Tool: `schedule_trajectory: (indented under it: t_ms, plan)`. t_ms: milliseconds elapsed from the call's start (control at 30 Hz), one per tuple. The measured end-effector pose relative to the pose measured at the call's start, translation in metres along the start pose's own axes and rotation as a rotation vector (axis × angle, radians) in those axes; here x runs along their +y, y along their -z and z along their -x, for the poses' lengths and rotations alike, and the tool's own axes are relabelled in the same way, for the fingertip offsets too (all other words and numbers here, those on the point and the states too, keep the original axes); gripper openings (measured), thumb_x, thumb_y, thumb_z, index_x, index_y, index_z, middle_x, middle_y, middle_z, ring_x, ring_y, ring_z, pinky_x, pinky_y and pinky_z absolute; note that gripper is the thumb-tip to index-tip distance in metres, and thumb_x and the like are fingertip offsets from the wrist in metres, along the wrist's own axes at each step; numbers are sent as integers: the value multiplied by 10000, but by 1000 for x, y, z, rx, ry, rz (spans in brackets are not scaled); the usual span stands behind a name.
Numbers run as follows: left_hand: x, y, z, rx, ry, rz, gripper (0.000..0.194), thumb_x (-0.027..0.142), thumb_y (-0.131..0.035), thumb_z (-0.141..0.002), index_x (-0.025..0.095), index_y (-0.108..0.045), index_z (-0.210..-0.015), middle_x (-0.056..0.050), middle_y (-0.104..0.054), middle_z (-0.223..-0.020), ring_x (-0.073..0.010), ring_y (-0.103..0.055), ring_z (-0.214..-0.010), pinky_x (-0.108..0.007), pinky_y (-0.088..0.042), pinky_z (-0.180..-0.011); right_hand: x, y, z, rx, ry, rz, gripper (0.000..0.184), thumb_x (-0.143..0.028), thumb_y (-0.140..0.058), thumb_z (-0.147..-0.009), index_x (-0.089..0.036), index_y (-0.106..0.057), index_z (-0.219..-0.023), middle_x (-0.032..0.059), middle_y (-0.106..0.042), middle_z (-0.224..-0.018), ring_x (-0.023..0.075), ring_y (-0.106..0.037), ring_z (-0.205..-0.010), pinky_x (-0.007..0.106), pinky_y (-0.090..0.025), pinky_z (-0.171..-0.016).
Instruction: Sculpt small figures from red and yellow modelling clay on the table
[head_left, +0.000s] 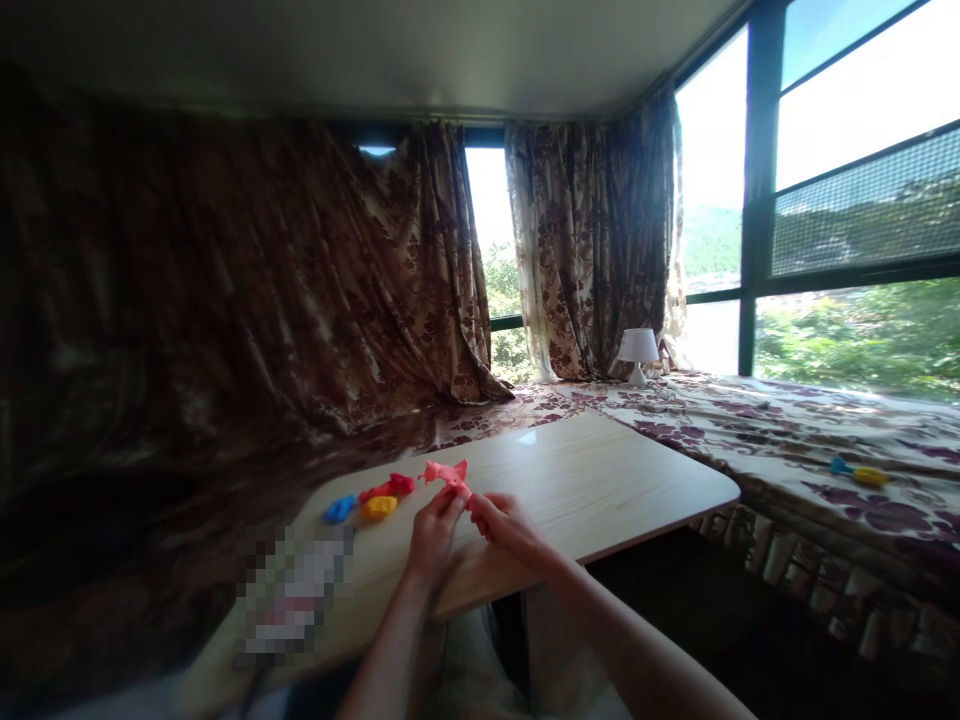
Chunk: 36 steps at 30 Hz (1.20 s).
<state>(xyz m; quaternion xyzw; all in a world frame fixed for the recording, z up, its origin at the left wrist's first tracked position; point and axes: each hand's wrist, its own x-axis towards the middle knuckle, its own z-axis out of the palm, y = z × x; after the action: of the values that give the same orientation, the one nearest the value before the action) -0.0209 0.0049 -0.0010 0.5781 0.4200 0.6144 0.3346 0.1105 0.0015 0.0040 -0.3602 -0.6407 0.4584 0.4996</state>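
Observation:
A coral-pink, soft-looking piece (447, 472) with an uneven, flared top sticks up from between my two hands, above the table. My left hand (435, 530) pinches its lower part between thumb and fingers. Close beside it, my right hand (504, 522) is closed around the narrow lower end of the same piece. Just left of my hands, a red lump (391, 487), a yellow lump (379, 508) and a blue lump (340, 509) lie near one another on the light wooden table (585, 480). I cannot make out their exact material.
A pixelated flat object (296, 600) lies on the table's left part. The floral-covered ledge (795, 440) at right bears a blue piece (840, 466) and a yellow piece (870, 477). Behind stand a white lamp (638, 350), patterned curtains (420, 270) and windows.

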Motion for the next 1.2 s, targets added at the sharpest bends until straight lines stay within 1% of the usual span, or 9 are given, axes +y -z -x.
schedule_trajectory:
  t_ms: [200,300,433,533,700,867,1033,1133,1200]
  plan:
    - [-1,0,1,12,-38,-38,284,407,-619,-689,150,-695,-782,-24,-683,-726,-175,-594,-726,-275,-448,-711,2,2,-1,31,10,-2,291,-294,-470,-752,-159,-479,-494,-51,-422,-444,66,-347,-431,199,-264,-428]
    - [-1,2,-1,32,-58,-83,285,413,-605,-703,155,-696,-783,-29,-691,-752,-185,-598,-762,-280,-440,-742,6,2,-4,67,-10,-25,341,-345,-423,-787,-165,-467,-501,-55,-392,-426,65,-333,-411,200,-257,-418]
    - [0,4,-2,95,-30,-87,312,432,-616,-689,154,-698,-804,-32,-691,-730,-193,-604,-750,-284,-446,-723,8,0,-5,69,-14,24,400,-432,-394,-815,-154,-515,-555,-44,-424,-450,70,-367,-418,200,-278,-423]
    - [2,2,0,42,-46,-66,298,417,-625,-684,157,-700,-808,-23,-693,-734,-187,-605,-745,-278,-446,-729,5,1,-2,41,56,97,331,-375,-457,-795,-150,-535,-564,-43,-452,-483,73,-390,-462,198,-296,-456]
    - [4,0,2,-33,-47,-47,289,407,-588,-720,151,-695,-803,-31,-696,-763,-185,-609,-768,-285,-450,-756,0,2,1,-1,38,28,325,-334,-435,-798,-162,-481,-526,-52,-423,-460,67,-354,-435,200,-286,-448]
    - [6,1,1,-5,-78,-86,278,401,-575,-728,150,-683,-780,-54,-699,-791,-202,-615,-793,-318,-442,-806,6,0,-4,64,2,-23,389,-387,-353,-828,-170,-458,-524,-49,-403,-436,66,-342,-399,201,-273,-417]
    - [8,-1,3,13,-69,-74,246,388,-601,-695,161,-664,-764,-26,-681,-723,-192,-614,-740,-301,-460,-752,10,0,-4,78,26,47,334,-363,-423,-797,-153,-523,-558,-42,-454,-464,69,-375,-425,196,-290,-437]
    - [10,-2,4,-17,-85,-84,227,379,-603,-690,167,-662,-744,-14,-674,-709,-182,-607,-722,-287,-459,-735,11,1,-4,110,55,80,296,-315,-465,-763,-158,-507,-517,-44,-449,-458,71,-376,-438,196,-294,-446]
    - [10,-3,4,-25,-93,-90,223,377,-600,-694,169,-664,-741,-14,-678,-720,-179,-609,-727,-282,-455,-740,12,2,-5,148,70,81,333,-341,-449,-781,-162,-498,-504,-41,-441,-454,76,-383,-445,201,-306,-462]
